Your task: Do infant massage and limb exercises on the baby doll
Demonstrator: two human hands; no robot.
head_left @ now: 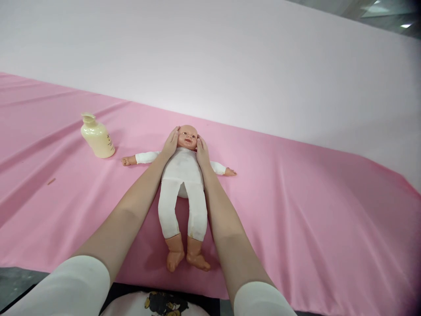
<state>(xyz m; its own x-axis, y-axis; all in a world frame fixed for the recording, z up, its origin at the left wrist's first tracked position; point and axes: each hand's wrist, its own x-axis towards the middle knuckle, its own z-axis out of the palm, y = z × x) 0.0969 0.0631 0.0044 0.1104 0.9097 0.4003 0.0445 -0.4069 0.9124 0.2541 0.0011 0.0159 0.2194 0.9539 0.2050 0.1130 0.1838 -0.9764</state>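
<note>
A baby doll [184, 166] lies on its back on the pink cloth, face up, its feet towards me. It has a bare head and a white cloth body, with its arms spread out to both sides. My left hand [171, 142] is cupped along one side of the doll's head, fingers together. On the other side of the head, my right hand [202, 150] presses in the same way, so the head is held between both palms. My forearms run along either side of the doll's body and legs.
A pale yellow pump bottle [98, 138] stands on the pink cloth [263, 197] at the left. Nearer to me lies a small brownish strip [51, 181]. A plain white surface [210, 57] rises behind the cloth. Folds run through the cloth on both sides.
</note>
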